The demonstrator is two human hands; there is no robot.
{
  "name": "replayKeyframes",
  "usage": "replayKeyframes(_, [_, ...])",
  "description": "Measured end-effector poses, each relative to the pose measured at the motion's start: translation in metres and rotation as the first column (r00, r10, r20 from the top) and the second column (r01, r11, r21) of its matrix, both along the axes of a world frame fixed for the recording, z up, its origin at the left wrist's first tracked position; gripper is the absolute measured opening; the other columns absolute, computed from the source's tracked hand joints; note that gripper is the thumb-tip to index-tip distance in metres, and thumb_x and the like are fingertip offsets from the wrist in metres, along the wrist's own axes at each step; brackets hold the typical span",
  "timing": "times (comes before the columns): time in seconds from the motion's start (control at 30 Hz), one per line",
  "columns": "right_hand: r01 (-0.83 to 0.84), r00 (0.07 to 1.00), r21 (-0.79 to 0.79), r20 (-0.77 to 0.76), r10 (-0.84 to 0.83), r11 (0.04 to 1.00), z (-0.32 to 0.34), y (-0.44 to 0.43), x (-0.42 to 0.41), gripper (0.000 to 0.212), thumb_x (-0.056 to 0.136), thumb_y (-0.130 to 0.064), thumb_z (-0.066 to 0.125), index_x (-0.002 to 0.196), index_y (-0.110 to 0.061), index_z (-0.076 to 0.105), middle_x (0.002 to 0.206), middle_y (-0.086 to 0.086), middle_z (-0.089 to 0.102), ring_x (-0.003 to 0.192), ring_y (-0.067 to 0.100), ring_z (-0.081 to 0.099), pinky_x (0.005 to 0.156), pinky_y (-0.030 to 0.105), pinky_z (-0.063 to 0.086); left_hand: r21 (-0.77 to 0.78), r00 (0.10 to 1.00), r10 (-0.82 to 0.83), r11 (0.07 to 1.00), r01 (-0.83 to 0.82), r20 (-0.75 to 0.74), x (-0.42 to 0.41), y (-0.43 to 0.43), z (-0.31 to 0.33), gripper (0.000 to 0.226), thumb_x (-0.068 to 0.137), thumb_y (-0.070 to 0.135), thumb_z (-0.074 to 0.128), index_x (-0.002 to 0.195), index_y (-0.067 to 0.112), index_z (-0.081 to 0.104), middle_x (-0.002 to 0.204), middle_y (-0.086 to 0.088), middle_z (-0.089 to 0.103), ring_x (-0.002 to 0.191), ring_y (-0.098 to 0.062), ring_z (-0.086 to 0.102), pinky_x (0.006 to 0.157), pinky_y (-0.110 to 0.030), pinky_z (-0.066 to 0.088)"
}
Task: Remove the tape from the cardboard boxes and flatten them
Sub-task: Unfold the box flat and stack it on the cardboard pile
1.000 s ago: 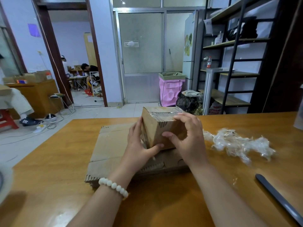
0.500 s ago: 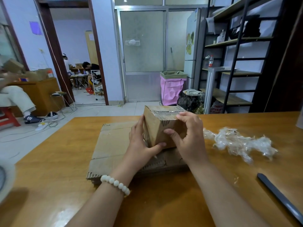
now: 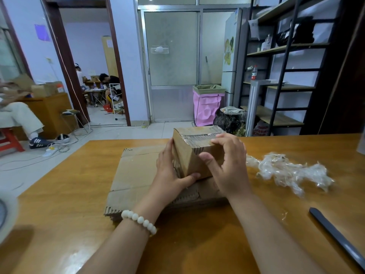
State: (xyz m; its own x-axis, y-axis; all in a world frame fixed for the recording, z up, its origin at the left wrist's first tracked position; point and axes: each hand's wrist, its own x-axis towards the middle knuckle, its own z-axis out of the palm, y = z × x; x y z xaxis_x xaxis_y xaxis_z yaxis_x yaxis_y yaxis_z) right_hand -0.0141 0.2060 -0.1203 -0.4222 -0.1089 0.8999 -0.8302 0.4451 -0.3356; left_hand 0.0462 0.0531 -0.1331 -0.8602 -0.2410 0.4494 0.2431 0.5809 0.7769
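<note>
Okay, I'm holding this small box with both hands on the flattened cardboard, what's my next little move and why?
Probably lift an end of the clear tape along the top of the small box with your right hand and start peeling. The tape runs across the top seam, your right hand's fingers sit at that edge, and your left hand braces the box's side.

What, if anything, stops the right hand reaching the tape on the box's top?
Probably nothing, so yes: the right hand grips the box, fingertips beside the tape on top. The left hand holds the other side, clear of it.
</note>
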Motion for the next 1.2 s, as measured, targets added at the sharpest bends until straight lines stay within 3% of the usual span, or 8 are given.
replayKeyframes(0.1, [-0.006,1.000,0.047,0.019,0.006,0.999,-0.0001,0.0005,-0.0006,0.064,0.075,-0.073,0.050,0.108,-0.019,0.045,0.114,0.009,0.052,0.110,0.020,0.043,0.096,0.051,0.040,-0.002,1.000,-0.005,1.000,0.005,-0.004,-0.0003,-0.0005,-0.0011,0.115,0.070,0.031,0.085,0.153,0.032,0.006,0.138,0.015,0.022,0.139,-0.017,0.025,0.110,-0.050,0.037])
replayKeyframes(0.33, [0.001,1.000,-0.035,-0.015,-0.001,0.999,0.0054,0.0024,0.0012,0.056,0.088,-0.063,0.043,0.094,-0.011,0.060,0.099,0.006,0.058,0.098,0.020,0.051,0.088,0.061,0.041,0.012,0.999,-0.023,1.000,0.022,0.027,-0.0019,-0.0013,-0.0020,0.118,0.068,0.035,0.086,0.153,0.037,0.005,0.144,0.014,0.023,0.139,-0.019,0.028,0.109,-0.050,0.040])
replayKeyframes(0.43, [-0.011,0.999,0.031,0.038,0.010,0.999,0.0045,0.0016,0.0036,0.061,0.071,-0.073,0.054,0.102,-0.021,0.048,0.108,0.006,0.054,0.105,0.017,0.044,0.094,0.062,0.039,0.020,0.999,-0.006,1.000,0.005,0.033,-0.0010,-0.0007,-0.0022,0.126,0.057,0.054,0.082,0.153,0.036,0.003,0.151,0.011,0.021,0.140,-0.020,0.030,0.109,-0.050,0.040])
replayKeyframes(0.6, [0.026,1.000,0.042,0.006,-0.026,0.999,0.0030,-0.0005,0.0008,0.058,0.066,-0.067,0.060,0.101,-0.022,0.047,0.105,0.008,0.055,0.103,0.020,0.045,0.089,0.062,0.041,0.006,1.000,-0.002,1.000,0.002,0.026,-0.0011,-0.0002,-0.0010,0.119,0.068,0.030,0.087,0.154,0.030,0.005,0.151,0.006,0.023,0.140,-0.015,0.026,0.112,-0.047,0.037])
replayKeyframes(0.8, [0.071,0.996,-0.008,-0.059,-0.071,0.997,0.0039,0.0005,0.0001,0.043,0.084,-0.059,0.051,0.088,-0.017,0.056,0.091,0.006,0.059,0.089,0.027,0.057,0.086,0.066,0.041,-0.002,0.999,-0.014,1.000,0.014,0.047,-0.0016,-0.0003,-0.0005,0.119,0.069,0.027,0.087,0.154,0.031,0.005,0.143,0.012,0.024,0.139,-0.015,0.027,0.111,-0.046,0.038])
replayKeyframes(0.87, [0.007,1.000,-0.062,-0.027,-0.008,0.998,0.0084,0.0036,0.0021,0.051,0.090,-0.061,0.041,0.081,-0.014,0.057,0.086,0.002,0.056,0.085,0.022,0.053,0.085,0.061,0.042,-0.003,0.997,-0.032,0.999,0.033,0.070,-0.0020,0.0003,-0.0025,0.123,0.067,0.029,0.088,0.154,0.033,0.002,0.150,0.010,0.023,0.139,-0.018,0.030,0.109,-0.048,0.040])
replayKeyframes(1.03, [0.034,0.999,0.174,0.032,-0.041,0.984,0.0037,0.0017,0.0033,0.071,0.061,-0.074,0.057,0.105,-0.019,0.051,0.109,0.005,0.051,0.108,0.017,0.039,0.097,0.066,0.034,0.005,0.996,-0.010,1.000,0.010,0.085,-0.0025,0.0003,-0.0017,0.124,0.066,0.038,0.087,0.155,0.030,0.001,0.154,0.002,0.023,0.139,-0.021,0.033,0.111,-0.046,0.038])
replayKeyframes(1.2, [0.067,0.998,0.091,-0.027,-0.065,0.994,0.0041,0.0008,0.0035,0.049,0.066,-0.064,0.060,0.095,-0.024,0.053,0.099,0.005,0.056,0.098,0.025,0.053,0.096,0.070,0.032,-0.006,0.996,-0.013,1.000,0.013,0.085,-0.0012,0.0017,0.0017,0.122,0.069,0.028,0.087,0.156,0.029,0.001,0.152,0.002,0.025,0.138,-0.015,0.031,0.111,-0.042,0.039])
